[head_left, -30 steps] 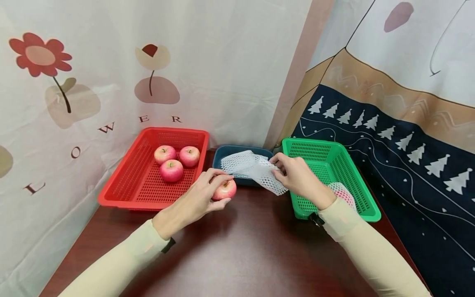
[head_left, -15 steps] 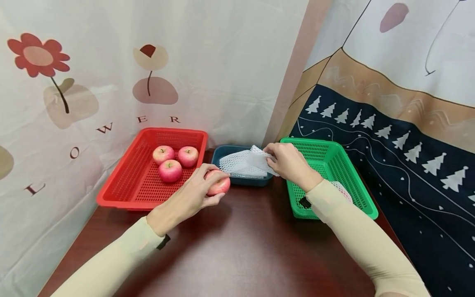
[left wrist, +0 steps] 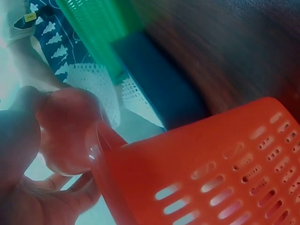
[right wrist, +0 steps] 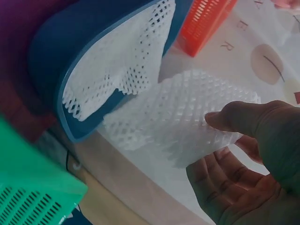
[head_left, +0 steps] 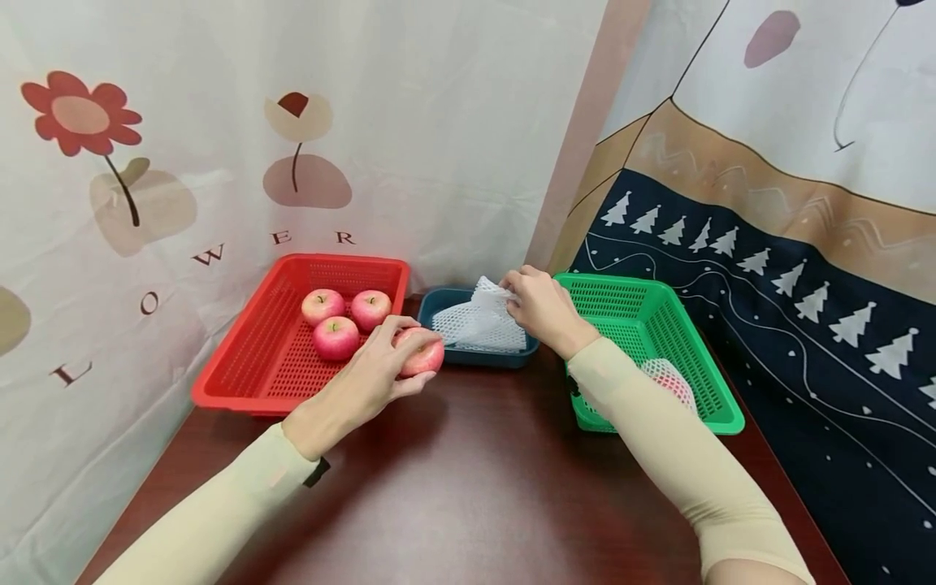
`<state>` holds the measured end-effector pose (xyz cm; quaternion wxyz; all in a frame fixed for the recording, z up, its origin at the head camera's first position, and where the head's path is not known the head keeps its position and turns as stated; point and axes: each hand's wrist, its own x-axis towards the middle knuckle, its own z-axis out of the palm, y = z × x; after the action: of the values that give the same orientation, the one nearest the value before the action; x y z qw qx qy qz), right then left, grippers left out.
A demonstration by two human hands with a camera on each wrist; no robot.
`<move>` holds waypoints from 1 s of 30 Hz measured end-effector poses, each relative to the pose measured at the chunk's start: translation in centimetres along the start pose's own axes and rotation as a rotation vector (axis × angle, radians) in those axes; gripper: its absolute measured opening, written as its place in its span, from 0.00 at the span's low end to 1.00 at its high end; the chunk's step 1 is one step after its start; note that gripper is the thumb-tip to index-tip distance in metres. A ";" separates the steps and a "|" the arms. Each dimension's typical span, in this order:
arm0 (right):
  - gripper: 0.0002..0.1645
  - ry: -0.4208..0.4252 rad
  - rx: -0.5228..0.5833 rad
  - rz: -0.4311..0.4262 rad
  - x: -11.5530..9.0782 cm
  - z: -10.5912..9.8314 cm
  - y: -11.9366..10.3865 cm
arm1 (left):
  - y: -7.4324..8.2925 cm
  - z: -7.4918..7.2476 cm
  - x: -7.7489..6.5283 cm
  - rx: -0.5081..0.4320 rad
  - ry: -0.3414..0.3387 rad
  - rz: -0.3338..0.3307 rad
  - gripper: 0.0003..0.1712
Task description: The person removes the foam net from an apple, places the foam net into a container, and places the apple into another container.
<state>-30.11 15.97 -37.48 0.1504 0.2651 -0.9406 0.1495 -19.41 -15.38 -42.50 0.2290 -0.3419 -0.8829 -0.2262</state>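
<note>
My left hand [head_left: 358, 388] grips a pink-red apple [head_left: 422, 356] above the table, just off the right front corner of the red basket [head_left: 252, 390]. Thumb and fingers wrap its sides, as the left wrist view also shows. Over the small dark blue tray [head_left: 468, 357], my right hand [head_left: 544, 310] pinches a white foam net sleeve [right wrist: 183, 112] by one end. The sleeve's other end hangs loose toward the tray, where more white foam netting [right wrist: 122, 56] lies. Three apples [head_left: 337, 338] sit together inside the red basket.
To the right stands a green basket [head_left: 643, 302] holding an apple in a foam net [head_left: 669, 380], partly hidden by my right sleeve. A printed curtain [head_left: 453, 146] hangs behind the baskets. The brown table [head_left: 468, 496] extends in front of them.
My right hand has moved left and back, lifting the foam net sleeve more upright over the tray. The left hand, with the apple, has drifted left toward the red basket.
</note>
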 end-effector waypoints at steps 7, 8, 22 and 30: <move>0.17 0.044 -0.028 -0.009 1.6 2.3 -0.6 | -0.6 -0.2 0.1 0.007 -0.003 -0.063 0.32; 0.17 0.051 -0.042 -0.017 1.7 2.7 -0.7 | -0.6 -0.3 0.2 0.008 -0.004 -0.070 0.33; 0.17 -0.189 -0.038 -0.012 1.7 5.9 -1.2 | -2.0 -1.5 -0.1 0.009 -0.063 -0.128 0.35; 0.17 -0.349 0.029 -0.017 2.7 9.4 1.7 | -3.2 -2.6 -0.1 0.014 -0.100 -0.194 0.37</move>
<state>-35.15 12.79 -45.39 -0.0178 0.2972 -0.9479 0.1134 -20.90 -18.97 -41.32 0.1643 -0.2642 -0.9237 -0.2238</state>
